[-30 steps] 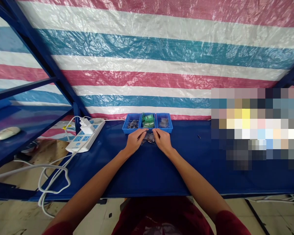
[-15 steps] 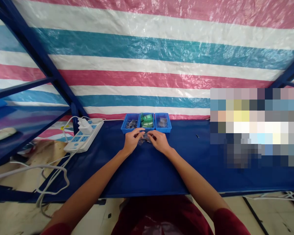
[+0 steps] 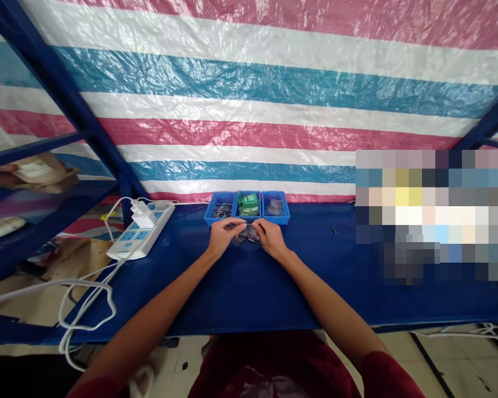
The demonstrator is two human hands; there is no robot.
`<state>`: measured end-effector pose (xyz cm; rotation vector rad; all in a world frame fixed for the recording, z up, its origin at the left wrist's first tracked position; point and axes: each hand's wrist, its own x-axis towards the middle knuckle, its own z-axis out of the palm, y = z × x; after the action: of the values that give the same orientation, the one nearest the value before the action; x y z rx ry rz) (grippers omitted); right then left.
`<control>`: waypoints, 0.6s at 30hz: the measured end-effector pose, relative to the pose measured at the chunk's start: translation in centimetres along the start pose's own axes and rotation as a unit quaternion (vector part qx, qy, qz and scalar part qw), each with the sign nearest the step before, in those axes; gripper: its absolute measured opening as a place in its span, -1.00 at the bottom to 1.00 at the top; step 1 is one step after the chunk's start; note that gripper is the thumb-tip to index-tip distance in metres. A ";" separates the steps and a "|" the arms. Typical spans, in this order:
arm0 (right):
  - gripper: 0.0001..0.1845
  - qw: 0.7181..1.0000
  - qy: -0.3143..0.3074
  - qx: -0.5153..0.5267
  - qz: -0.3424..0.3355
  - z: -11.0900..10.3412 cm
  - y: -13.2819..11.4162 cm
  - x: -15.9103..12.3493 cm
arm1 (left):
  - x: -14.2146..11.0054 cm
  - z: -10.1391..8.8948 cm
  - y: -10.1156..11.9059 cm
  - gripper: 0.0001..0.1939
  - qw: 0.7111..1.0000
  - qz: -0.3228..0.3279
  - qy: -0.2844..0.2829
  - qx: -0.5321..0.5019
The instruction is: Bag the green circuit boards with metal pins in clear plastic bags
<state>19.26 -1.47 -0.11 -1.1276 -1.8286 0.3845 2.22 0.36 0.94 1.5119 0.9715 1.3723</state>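
Note:
Between my two hands a small clear plastic bag [image 3: 249, 234] is stretched over the table, just in front of three blue bins. My left hand [image 3: 224, 236] pinches its left end between thumb and fingers. The right end is gripped by my right hand [image 3: 269, 236]. Something dark shows through the plastic, too small to name. Just behind the hands, the left bin [image 3: 209, 218] holds several small metal pieces like screws [image 3: 224, 210]. Green packets [image 3: 249, 203] lie in the middle bin, and small clear bags [image 3: 275, 207] in the right one.
A white power strip [image 3: 149, 237] with a plugged-in adapter [image 3: 144, 215] and loose white cables [image 3: 87, 326] lies at the left. One small dark piece [image 3: 333, 230] rests on the blue table [image 3: 249, 293] to the right. A blurred-out area covers the far right.
My hands stay in nearly the same place, with the bag's top edge now pulled straighter between them. At the far left, a brown object held by another person's hand has come into view.

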 end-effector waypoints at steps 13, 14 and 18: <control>-0.59 0.999 0.030 0.003 0.030 0.2 -0.4 -0.1 | 0.1 0.1 0.2 -0.70 0.993 -0.056 -0.026 -0.096; -0.59 0.999 0.041 -0.001 0.029 0.1 -0.5 -0.1 | 0.1 0.1 0.3 -0.70 0.992 -0.058 -0.031 -0.104; -0.58 0.997 0.073 -0.006 0.032 -0.2 -0.7 0.0 | 0.3 -0.1 0.5 -0.69 0.995 -0.039 -0.050 -0.078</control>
<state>19.05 -1.89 0.41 -1.1929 -1.6714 0.3202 2.12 0.52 1.47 1.3977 0.8341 1.2746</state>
